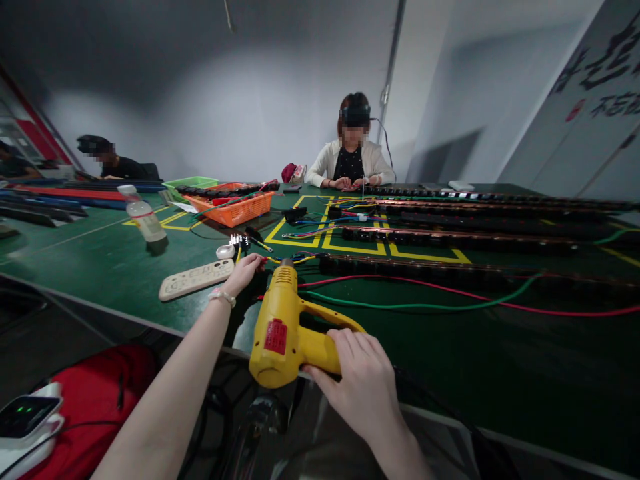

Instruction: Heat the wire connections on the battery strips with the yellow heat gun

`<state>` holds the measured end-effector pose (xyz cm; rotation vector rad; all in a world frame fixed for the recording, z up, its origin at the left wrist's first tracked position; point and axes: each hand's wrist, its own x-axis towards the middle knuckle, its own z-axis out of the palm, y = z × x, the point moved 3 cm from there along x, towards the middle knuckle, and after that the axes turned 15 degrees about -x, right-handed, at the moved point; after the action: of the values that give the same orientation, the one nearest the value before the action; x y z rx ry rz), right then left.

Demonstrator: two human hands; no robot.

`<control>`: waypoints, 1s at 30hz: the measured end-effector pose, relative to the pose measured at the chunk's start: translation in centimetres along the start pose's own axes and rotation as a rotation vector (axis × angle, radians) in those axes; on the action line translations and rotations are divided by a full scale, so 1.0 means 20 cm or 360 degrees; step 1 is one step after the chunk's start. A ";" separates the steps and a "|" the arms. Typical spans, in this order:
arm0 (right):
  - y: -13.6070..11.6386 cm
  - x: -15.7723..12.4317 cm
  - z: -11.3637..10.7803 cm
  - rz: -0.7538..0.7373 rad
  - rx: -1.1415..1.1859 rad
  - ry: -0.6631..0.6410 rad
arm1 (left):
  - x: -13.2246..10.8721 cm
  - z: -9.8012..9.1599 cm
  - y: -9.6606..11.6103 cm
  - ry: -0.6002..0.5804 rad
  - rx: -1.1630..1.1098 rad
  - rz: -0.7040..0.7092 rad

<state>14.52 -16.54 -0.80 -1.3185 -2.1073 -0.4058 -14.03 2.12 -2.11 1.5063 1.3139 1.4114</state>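
Head view: our right hand point(357, 370) grips the heat gun point(277, 320) by its handle point(320, 350); our left hand point(245, 272) pinches wires point(305, 259) just left of its nozzle point(287, 263). If hot, a leftward swing could burn those fingers.

At two o'clock, dark characters point(611, 105) on the pale wall point(555, 137) read 不忘, then run off; the larger brush lettering point(616, 59) above is unclear. At seven o'clock, the red label point(276, 337) on the yellow heat gun point(281, 303) is illegible, as are green display marks point(24, 410) on the white device point(47, 423) at eight.
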 end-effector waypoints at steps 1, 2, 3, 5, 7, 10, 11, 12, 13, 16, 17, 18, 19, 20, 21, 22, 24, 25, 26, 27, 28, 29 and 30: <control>0.02 -0.01 -0.01 0.0000 -0.0016 0.0024 | 0.00 0.00 0.00 -0.0004 0.0002 0.0010; 0.04 -0.01 -0.01 0.0000 -0.0036 0.0049 | 0.00 0.00 -0.01 -0.0003 0.0005 0.0015; 0.05 -0.02 -0.02 0.0002 -0.0061 0.0073 | 0.00 0.00 -0.01 -0.0001 0.0010 0.0016; 0.09 -0.03 -0.03 0.0005 -0.0117 0.0111 | 0.00 0.00 -0.01 -0.0001 0.0025 0.0017; 0.11 -0.04 -0.04 0.0002 -0.0178 0.0140 | 0.00 0.00 -0.01 0.0000 0.0038 0.0022; 0.14 -0.06 -0.06 -0.0003 -0.0282 0.0178 | 0.00 -0.01 -0.02 -0.0011 0.0042 0.0046; 0.15 -0.07 -0.06 -0.0002 -0.0316 0.0198 | 0.01 -0.01 -0.02 -0.0016 0.0039 0.0053; 0.16 -0.07 -0.07 -0.0001 -0.0347 0.0217 | 0.01 -0.01 -0.03 -0.0020 0.0035 0.0059; 0.16 -0.08 -0.07 0.0000 -0.0373 0.0233 | 0.01 -0.01 -0.03 -0.0022 0.0032 0.0063; 0.17 -0.08 -0.08 0.0004 -0.0420 0.0268 | 0.01 -0.01 -0.04 -0.0016 0.0031 0.0071; 0.17 -0.09 -0.08 0.0007 -0.0428 0.0273 | 0.01 -0.01 -0.04 -0.0010 0.0031 0.0072; 0.17 -0.09 -0.08 0.0013 -0.0433 0.0272 | 0.01 -0.01 -0.03 -0.0005 0.0029 0.0070; 0.17 -0.09 -0.08 0.0022 -0.0440 0.0268 | 0.01 0.00 -0.03 0.0000 0.0027 0.0065; 0.16 -0.09 -0.08 0.0033 -0.0451 0.0261 | 0.01 0.00 -0.03 0.0004 0.0025 0.0060; 0.16 -0.09 -0.07 0.0044 -0.0462 0.0249 | 0.01 0.00 -0.03 0.0007 0.0024 0.0055; 0.15 -0.09 -0.07 0.0053 -0.0473 0.0239 | 0.01 0.00 -0.03 0.0010 0.0025 0.0050; 0.13 -0.09 -0.06 0.0057 -0.0484 0.0229 | 0.01 0.00 -0.03 0.0018 0.0029 0.0049; 0.12 -0.08 -0.05 0.0053 -0.0481 0.0224 | 0.01 0.00 -0.03 0.0023 0.0030 0.0053; 0.11 -0.08 -0.04 0.0048 -0.0473 0.0220 | 0.01 0.00 -0.03 0.0026 0.0032 0.0058; 0.09 -0.08 -0.04 0.0046 -0.0461 0.0215 | 0.01 0.00 -0.03 0.0027 0.0036 0.0064; 0.08 -0.07 -0.03 0.0047 -0.0450 0.0210 | 0.01 0.00 -0.02 0.0028 0.0044 0.0070; 0.06 -0.07 -0.02 0.0047 -0.0435 0.0205 | 0.01 0.00 -0.02 0.0030 0.0051 0.0072; 0.05 -0.06 -0.02 0.0049 -0.0417 0.0204 | 0.01 0.00 -0.02 0.0034 0.0060 0.0068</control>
<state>15.86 -17.18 -1.45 -1.4273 -1.9747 -0.7543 -14.16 2.34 -2.37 1.5565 1.3350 1.4409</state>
